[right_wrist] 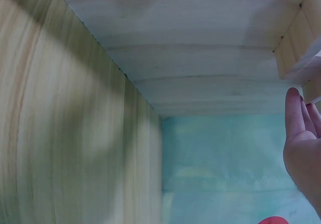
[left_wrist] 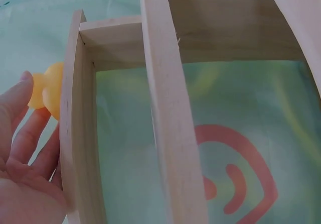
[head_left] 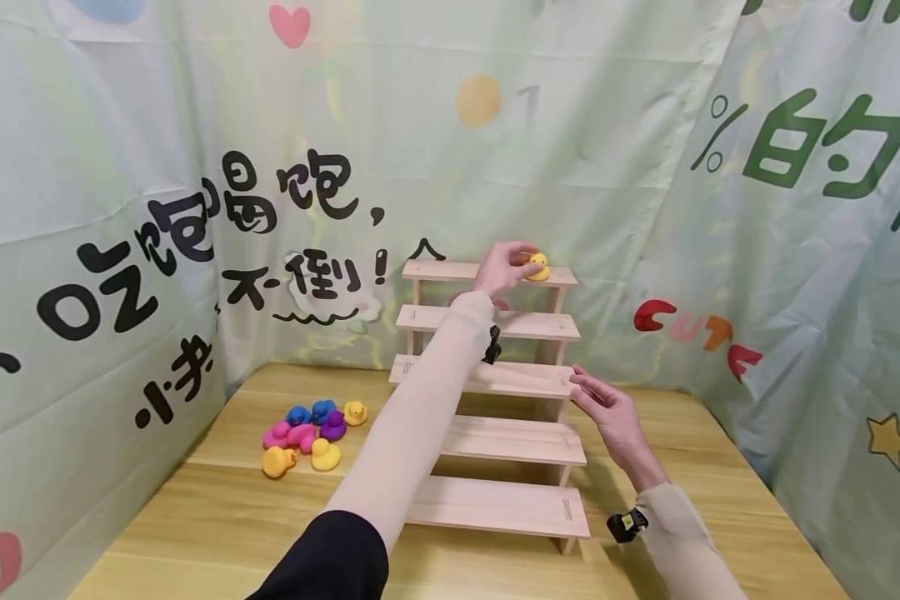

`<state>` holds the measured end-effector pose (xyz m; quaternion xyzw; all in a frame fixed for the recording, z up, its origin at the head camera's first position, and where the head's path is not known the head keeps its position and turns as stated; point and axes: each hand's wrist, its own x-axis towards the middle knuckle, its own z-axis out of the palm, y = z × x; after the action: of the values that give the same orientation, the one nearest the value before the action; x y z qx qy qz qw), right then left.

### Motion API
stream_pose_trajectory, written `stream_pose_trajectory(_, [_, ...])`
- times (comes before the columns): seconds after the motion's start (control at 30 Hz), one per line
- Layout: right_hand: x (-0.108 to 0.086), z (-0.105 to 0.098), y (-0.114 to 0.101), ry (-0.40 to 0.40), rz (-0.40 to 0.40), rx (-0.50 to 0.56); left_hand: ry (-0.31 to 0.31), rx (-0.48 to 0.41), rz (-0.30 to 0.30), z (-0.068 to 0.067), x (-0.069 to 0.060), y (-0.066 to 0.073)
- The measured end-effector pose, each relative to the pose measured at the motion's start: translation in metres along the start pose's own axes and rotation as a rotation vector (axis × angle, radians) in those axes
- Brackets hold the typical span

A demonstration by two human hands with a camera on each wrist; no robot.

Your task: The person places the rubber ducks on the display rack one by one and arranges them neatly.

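Carefully pinching a yellow duck (head_left: 538, 267) between thumb and fingers of the left hand (head_left: 504, 268), near the right end of the top shelf (head_left: 450, 270) of the wooden stand (head_left: 521, 504). Apparently setting it on the board, or hovering just above; in the left wrist view, hiding its underside behind the shelf's edge, so showing no sure contact. Reaching across from the left, passing the left sleeve (head_left: 412, 417) in front of the lower shelves (head_left: 510, 439). Meanwhile holding nothing in the right hand (head_left: 611, 421): pointing slightly parted fingers toward the right end of the middle shelf (head_left: 517, 379), perhaps touching it, but not showing plainly enough for telling.

Probably best settling the base flat before loosening the pinch, then parting thumb and fingers evenly, without twisting or nudging the duck sideways. Working close to the board's end, so leaving little spare wood on the outer side; better leaning any correction inward than drifting outward. Likely worth lifting the hand up and back rather than brushing the duck with a knuckle or dragging the sleeve over the boards underneath. Perhaps bracing the stand lightly with the right fingertips, without pushing, for guarding against a wobble. Working well apart from the loose cluster on the wooden table (head_left: 157, 533) at the stand's left: blue ducks (head_left: 323, 410), pink ducks (head_left: 302, 437), a purple duck (head_left: 333, 426) and other yellow ducks (head_left: 326, 455), so risking no bump there.
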<state>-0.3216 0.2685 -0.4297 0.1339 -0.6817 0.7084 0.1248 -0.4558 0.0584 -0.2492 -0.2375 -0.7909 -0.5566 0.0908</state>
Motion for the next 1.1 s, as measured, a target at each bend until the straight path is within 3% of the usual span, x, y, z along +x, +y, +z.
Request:
stream_pose_trajectory(0.3, [-0.0009,0.0014,0.0019,-0.007,0.017,-0.025,0.034,0.012,0.033,0.0007,-0.0053,-0.0026])
stream_pose_trajectory(0.73, [-0.0032,0.0002,0.0045,-0.009,0.015,-0.027,0.022,0.027,0.009,0.002,-0.0056,-0.0054])
stream_pose_trajectory(1.1, [-0.002,-0.0001,0.0021,-0.009,-0.017,-0.019,0.042,0.065,0.011,0.0032,-0.0077,0.0039])
